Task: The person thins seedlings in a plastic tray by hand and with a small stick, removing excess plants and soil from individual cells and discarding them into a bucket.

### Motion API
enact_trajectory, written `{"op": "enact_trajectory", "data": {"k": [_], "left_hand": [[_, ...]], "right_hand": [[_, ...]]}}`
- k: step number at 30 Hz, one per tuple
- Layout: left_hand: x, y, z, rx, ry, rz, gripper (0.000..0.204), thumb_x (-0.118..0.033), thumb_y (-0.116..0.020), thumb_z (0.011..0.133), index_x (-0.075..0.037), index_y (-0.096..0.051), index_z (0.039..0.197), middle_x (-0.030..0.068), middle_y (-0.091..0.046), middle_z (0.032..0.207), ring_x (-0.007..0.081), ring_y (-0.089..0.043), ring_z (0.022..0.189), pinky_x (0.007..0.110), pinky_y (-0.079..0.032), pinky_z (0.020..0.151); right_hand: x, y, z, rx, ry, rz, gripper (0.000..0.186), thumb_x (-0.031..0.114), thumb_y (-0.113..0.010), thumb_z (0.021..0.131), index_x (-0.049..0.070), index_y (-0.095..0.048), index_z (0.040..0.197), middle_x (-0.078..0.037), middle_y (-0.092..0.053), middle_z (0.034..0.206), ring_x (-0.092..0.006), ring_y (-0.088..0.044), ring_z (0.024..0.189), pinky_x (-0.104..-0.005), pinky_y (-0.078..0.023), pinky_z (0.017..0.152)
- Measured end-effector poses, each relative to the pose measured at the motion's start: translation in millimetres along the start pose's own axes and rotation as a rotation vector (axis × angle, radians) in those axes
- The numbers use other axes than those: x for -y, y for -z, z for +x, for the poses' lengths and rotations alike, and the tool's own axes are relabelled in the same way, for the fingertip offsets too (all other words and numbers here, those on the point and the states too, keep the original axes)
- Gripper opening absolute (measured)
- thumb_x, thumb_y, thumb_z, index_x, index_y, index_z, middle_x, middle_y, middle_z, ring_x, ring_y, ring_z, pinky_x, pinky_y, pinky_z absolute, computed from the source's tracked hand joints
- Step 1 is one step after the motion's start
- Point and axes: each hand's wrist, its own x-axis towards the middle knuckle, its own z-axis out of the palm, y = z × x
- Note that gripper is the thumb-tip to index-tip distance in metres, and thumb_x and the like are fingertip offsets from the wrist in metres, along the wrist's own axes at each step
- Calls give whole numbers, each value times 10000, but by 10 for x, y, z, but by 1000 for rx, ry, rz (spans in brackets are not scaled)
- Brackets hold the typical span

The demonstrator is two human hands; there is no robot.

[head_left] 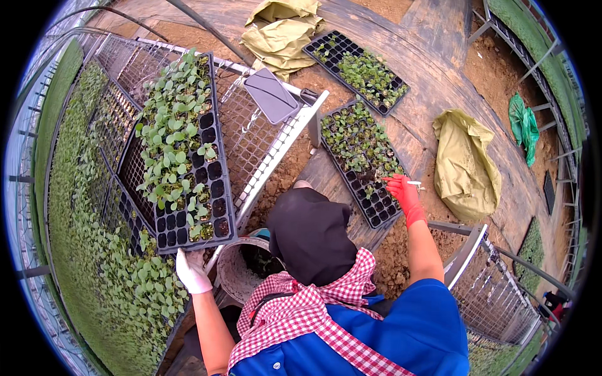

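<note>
- Seedling tray (188, 156) lay on the wire bench (251, 138); the left hand (190, 271), white-gloved, gripped its near edge.
- Right hand (404, 194), red-gloved, pinched a small white stick (415, 183) over another floor tray (362, 160).

A plant nursery: seedling trays (182, 150) on wire-mesh benches (251, 135), bare soil (285, 172) and sacks (465, 164) around.

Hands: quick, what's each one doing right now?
Left hand: closed on the seedling tray edge.
Right hand: closed on a small white stick, over another tray.
</note>
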Motion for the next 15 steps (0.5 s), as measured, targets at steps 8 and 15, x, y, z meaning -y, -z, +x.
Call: {"op": "enact_trajectory", "data": {"k": [8,15], "left_hand": [[-119,-224,-96,-63,73,94,510,-366,-448,982,50,-435,1275,224,-498,1289,342,-518,1170,467,-390,1048],[-285,-630,-284,-128,90,85,474,-294,-485,979,81,-450,1267,232,-500,1278,353,-503,1178,494,-400,1042]], "right_hand": [[-651,322,184,-228,-100,111,326,332,-409,1002,82,-538,1168,-122,-679,1064,-187,-659,781,-255,-496,616],[-772,593,202,-312,-65,38,369,372,-396,1014,71,-526,1183,-127,-670,1115,-178,-664,825,-243,-497,635]]}}
